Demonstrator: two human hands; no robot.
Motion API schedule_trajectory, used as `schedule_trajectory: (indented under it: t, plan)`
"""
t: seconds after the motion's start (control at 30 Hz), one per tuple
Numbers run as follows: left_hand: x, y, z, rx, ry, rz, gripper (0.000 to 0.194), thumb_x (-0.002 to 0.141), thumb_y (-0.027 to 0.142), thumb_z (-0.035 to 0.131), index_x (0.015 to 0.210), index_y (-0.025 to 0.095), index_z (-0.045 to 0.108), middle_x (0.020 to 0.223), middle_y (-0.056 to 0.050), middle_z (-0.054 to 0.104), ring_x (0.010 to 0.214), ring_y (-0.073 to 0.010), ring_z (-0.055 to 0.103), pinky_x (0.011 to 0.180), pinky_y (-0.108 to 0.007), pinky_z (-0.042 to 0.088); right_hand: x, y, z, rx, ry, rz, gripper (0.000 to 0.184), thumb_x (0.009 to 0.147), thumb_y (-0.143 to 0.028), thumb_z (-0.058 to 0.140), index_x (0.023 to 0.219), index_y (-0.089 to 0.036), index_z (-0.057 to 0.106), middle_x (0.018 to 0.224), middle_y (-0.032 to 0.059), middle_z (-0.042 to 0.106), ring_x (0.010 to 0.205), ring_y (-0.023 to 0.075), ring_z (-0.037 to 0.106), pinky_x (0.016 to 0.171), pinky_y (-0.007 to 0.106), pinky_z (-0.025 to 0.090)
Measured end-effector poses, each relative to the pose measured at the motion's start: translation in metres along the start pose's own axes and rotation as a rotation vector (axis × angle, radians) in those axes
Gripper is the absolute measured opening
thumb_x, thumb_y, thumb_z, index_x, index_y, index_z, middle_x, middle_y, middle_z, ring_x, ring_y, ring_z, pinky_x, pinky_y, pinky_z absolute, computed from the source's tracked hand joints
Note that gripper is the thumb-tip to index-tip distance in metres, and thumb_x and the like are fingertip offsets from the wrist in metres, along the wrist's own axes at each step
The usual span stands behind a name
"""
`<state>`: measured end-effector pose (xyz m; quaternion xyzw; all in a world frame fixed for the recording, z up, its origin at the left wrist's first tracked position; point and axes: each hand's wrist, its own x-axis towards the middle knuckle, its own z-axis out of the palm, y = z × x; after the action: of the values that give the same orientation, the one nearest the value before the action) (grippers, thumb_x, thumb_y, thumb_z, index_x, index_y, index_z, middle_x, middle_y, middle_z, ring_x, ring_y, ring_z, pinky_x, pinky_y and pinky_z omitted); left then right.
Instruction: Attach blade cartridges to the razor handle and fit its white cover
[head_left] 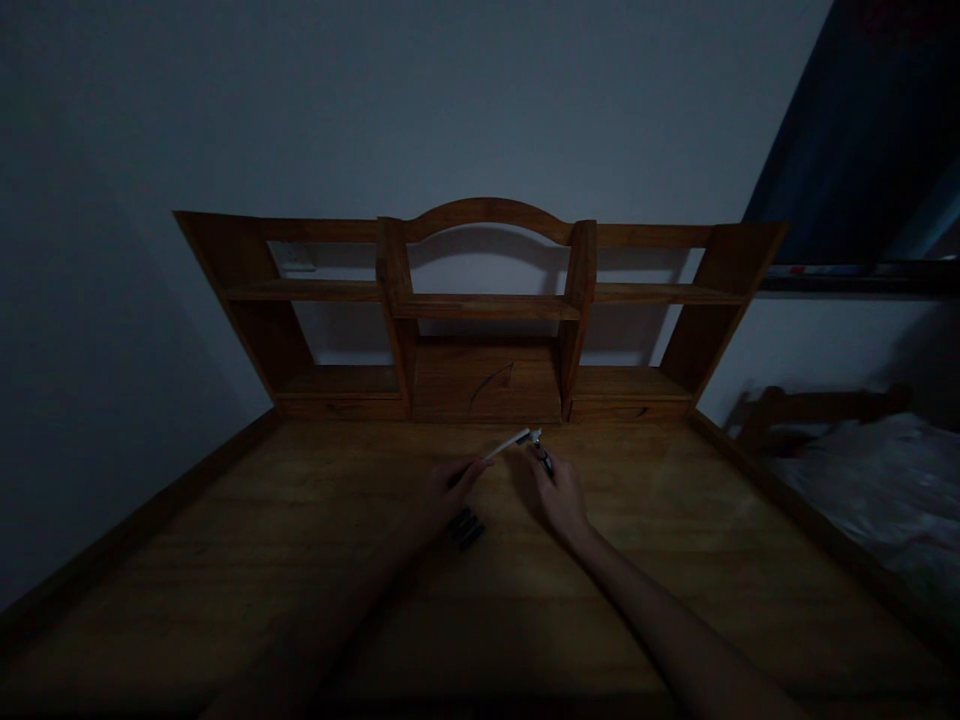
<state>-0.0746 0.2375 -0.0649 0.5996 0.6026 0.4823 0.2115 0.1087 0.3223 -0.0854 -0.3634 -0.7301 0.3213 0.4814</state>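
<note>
White brush-like tool (pixel 508 444), slim and pale with a dark patch near its far end, sits just below the centre of the frame, raised at a slant above the wooden desk (pixel 315 560). The left hand (pixel 448 485) is closed around its lower end, so the far end points up and to the right. The right hand (pixel 561 495) grips a black-and-silver tool (pixel 546 462), its bright head tipped up toward the dark patch. The two heads are very near each other; whether they touch is too dim to tell.

As to progress, both tools are up in the fingers and their working ends are brought together, which suggests that handling is under way rather than at its start or its close. Picking up and lining up look done. No finished result shows: neither tool is laid down, and any change to the dark patch is too small to make out. How much remains cannot be judged from this view.

Several small dark pieces (pixel 466 528) lie close together on the desk at lower centre, just beside the left wrist, with no finger around them; nothing shows whether they have been used. Behind, across the middle of the frame, stands the wooden shelf unit (pixel 486 307).
</note>
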Motion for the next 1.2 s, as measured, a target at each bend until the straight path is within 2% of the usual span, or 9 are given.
schedule_trajectory:
  t: [0.13,0.27,0.37,0.47,0.63,0.93,1.07,1.2]
  plan:
    - [0.0,-0.002,0.001,0.017,0.017,-0.026,0.046,0.087,0.054,0.046,0.1,0.019,0.072,0.08,-0.001,0.069,0.072,-0.0172,0.06,0.062,-0.024,0.045,0.001,-0.004,-0.004,-0.019,-0.006,-0.011,0.036,0.092,-0.041,0.045,0.099,-0.016,0.069,0.088,0.0069,0.071,0.078,0.023,0.064,0.068,0.027,0.043]
    - [-0.001,-0.004,0.001,0.01,0.013,-0.04,0.046,0.088,0.054,0.044,0.104,0.019,0.07,0.087,-0.002,0.07,0.078,-0.0186,0.061,0.068,-0.026,0.046,-0.001,-0.003,-0.002,-0.066,-0.043,-0.028,0.035,0.092,-0.039,0.045,0.1,-0.016,0.069,0.085,0.0066,0.071,0.075,0.023,0.065,0.067,0.027,0.044]
    - [0.0,-0.006,0.001,0.012,0.017,-0.032,0.046,0.089,0.052,0.043,0.105,0.018,0.07,0.089,-0.003,0.07,0.079,-0.0179,0.06,0.07,-0.026,0.046,-0.001,0.001,0.0,-0.076,-0.008,-0.04,0.035,0.09,-0.036,0.045,0.106,-0.015,0.068,0.09,0.0075,0.072,0.078,0.0237,0.065,0.07,0.028,0.045]
    - [0.001,-0.007,0.001,0.02,0.011,-0.015,0.047,0.089,0.053,0.043,0.103,0.018,0.07,0.086,-0.003,0.069,0.075,-0.017,0.059,0.067,-0.025,0.045,0.0,0.004,0.0,-0.062,0.016,-0.051,0.035,0.09,-0.035,0.045,0.109,-0.015,0.067,0.092,0.0076,0.072,0.078,0.0236,0.065,0.07,0.029,0.046]
    - [0.001,-0.006,0.002,0.044,0.017,-0.025,0.048,0.089,0.054,0.043,0.101,0.017,0.071,0.077,-0.002,0.066,0.068,-0.0157,0.056,0.061,-0.024,0.042,-0.001,0.002,0.0,-0.056,-0.058,-0.047,0.034,0.091,-0.037,0.045,0.102,-0.016,0.07,0.086,0.0064,0.072,0.072,0.022,0.064,0.067,0.028,0.045]
    - [-0.001,0.003,-0.002,0.035,-0.01,-0.028,0.048,0.088,0.054,0.044,0.101,0.017,0.071,0.083,-0.003,0.069,0.074,-0.0176,0.059,0.065,-0.025,0.045,-0.001,-0.004,-0.001,-0.008,-0.013,-0.023,0.037,0.092,-0.041,0.044,0.101,-0.015,0.069,0.091,0.0067,0.072,0.077,0.0221,0.065,0.068,0.027,0.045]
    - [0.0,0.0,0.0,0.019,0.001,-0.024,0.047,0.088,0.053,0.044,0.102,0.017,0.07,0.09,-0.004,0.07,0.082,-0.0197,0.061,0.073,-0.028,0.047,-0.001,-0.004,-0.001,-0.045,-0.048,-0.023,0.037,0.092,-0.041,0.044,0.1,-0.015,0.069,0.087,0.0061,0.072,0.075,0.0219,0.065,0.067,0.027,0.044]
    - [0.001,-0.005,0.002,0.027,0.016,-0.029,0.049,0.088,0.055,0.042,0.102,0.017,0.07,0.089,-0.003,0.07,0.082,-0.0198,0.061,0.073,-0.029,0.048,-0.001,-0.003,-0.001,-0.032,-0.003,-0.013,0.036,0.092,-0.04,0.045,0.104,-0.016,0.068,0.091,0.0072,0.072,0.078,0.0224,0.065,0.07,0.028,0.046]
